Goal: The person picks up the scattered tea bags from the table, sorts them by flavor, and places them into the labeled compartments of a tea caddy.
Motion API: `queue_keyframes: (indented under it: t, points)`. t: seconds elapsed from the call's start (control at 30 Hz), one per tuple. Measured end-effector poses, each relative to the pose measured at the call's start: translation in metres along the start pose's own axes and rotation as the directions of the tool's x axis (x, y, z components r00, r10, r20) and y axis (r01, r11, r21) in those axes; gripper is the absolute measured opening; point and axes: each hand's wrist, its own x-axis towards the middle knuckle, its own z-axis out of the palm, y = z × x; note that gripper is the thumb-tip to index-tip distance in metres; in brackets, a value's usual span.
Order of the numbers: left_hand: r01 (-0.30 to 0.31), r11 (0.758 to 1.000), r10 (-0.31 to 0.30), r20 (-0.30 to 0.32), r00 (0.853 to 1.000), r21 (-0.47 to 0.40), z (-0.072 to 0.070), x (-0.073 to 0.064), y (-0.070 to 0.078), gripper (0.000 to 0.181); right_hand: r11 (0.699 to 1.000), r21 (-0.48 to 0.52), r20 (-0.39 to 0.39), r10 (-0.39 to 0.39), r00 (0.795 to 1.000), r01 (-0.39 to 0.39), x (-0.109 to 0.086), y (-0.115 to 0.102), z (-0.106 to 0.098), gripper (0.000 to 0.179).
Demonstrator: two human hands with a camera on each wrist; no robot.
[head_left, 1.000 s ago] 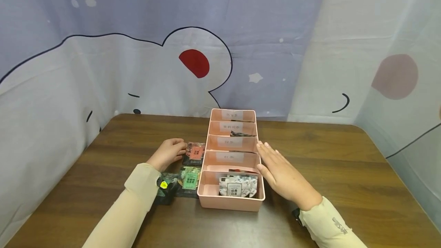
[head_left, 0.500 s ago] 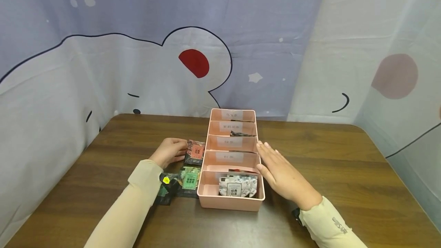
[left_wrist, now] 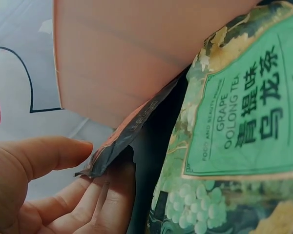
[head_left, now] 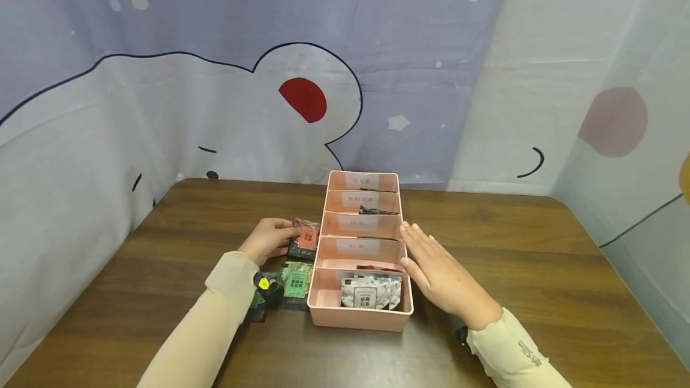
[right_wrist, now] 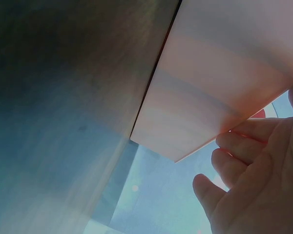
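Note:
In the head view my left hand (head_left: 271, 239) pinches the left edge of a dark tea sachet with a red label (head_left: 307, 237). The left wrist view shows the thumb above and the fingers beneath the sachet's edge (left_wrist: 122, 139), which is tilted up off the table. Close by lies a green-labelled grape oolong tea sachet (left_wrist: 254, 112). My right hand (head_left: 444, 271), fingers straight, rests against the right side of a pink divided box (head_left: 358, 318). White tea sachets (head_left: 371, 292) stand in the box's front compartment.
Another dark green sachet (head_left: 259, 307) lies partly hidden under my left wrist. The box's other compartments carry paper labels (head_left: 357, 245) and hold sachets, mostly hidden. A patterned curtain (head_left: 409, 76) hangs behind the wooden table (head_left: 512, 244).
My left hand has shifted slightly right, and its thumb now lies over the red-labelled sachet's edge. That sachet has lifted and tilted a little. The right hand stays against the box.

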Motion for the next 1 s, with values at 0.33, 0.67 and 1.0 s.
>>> queue_keyframes:
  t: [0.33,0.67,1.0]
  points:
    - [-0.021,1.000,0.021,-0.004,1.000,0.001,-0.004,-0.006,0.001,0.044,1.000,-0.028,-0.006,0.000,1.000,0.000,0.000,0.000,0.001,0.060]
    - [-0.078,0.997,0.078,-0.028,0.997,-0.004,-0.011,-0.016,0.006,0.046,0.999,-0.054,0.000,0.000,1.000,0.000,0.000,-0.002,-0.001,0.060]
    - [-0.187,0.982,0.183,-0.117,0.976,-0.030,-0.020,-0.028,0.016,0.040,0.999,-0.047,0.002,0.002,1.000,-0.002,-0.001,-0.001,-0.001,0.060]
